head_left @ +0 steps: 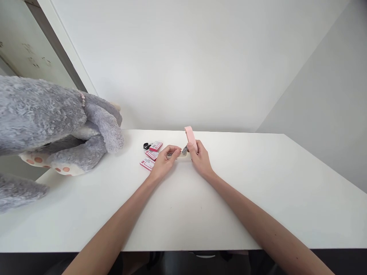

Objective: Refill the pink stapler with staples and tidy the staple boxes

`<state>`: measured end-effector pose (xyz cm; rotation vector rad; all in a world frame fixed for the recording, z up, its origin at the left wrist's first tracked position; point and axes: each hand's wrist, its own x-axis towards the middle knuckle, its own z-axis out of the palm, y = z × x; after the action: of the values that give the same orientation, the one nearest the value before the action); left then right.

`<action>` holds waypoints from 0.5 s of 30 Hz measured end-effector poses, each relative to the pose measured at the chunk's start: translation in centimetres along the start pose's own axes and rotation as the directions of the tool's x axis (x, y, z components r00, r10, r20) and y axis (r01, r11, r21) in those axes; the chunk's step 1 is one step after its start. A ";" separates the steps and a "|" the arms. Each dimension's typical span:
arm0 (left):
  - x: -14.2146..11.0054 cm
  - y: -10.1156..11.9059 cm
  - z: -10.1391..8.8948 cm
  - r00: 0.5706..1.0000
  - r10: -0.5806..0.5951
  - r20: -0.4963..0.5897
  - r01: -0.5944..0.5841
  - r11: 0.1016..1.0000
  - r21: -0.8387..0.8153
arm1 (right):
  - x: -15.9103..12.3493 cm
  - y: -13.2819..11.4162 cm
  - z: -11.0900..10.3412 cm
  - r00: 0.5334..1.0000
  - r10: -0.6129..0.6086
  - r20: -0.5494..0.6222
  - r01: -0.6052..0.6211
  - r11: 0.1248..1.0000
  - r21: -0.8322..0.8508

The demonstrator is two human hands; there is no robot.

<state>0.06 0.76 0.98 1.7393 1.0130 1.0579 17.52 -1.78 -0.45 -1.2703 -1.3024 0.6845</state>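
1. Grasping pink top of opened stapler [190,136] in right hand's grip [201,159].
2. Pinching its metal part in left hand's grip [164,162], above table [246,183].
3. Noted beside left hand: red-and-white boxes [156,146], black object [146,146].
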 end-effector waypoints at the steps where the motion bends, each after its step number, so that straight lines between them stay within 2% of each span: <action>1: 0.0 0.1 0.0 1.000 0.006 -0.010 -0.006 1.000 0.003 | 0.0 0.0 0.0 1.000 0.000 0.001 0.000 1.000 0.007; 8: -0.1 0.9 -0.3 0.998 0.039 -0.042 -0.037 0.999 0.037 | -0.1 -0.4 -0.1 0.998 -0.011 0.056 0.007 0.998 0.062; 15: -0.6 1.1 0.1 0.992 0.108 0.061 -0.116 0.983 0.142 | 0.0 -0.5 -0.2 0.996 -0.023 0.091 0.015 0.997 0.080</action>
<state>0.15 -0.14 1.83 1.9515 0.9897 1.0235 17.52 -1.95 0.09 -1.1729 -1.3474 0.7814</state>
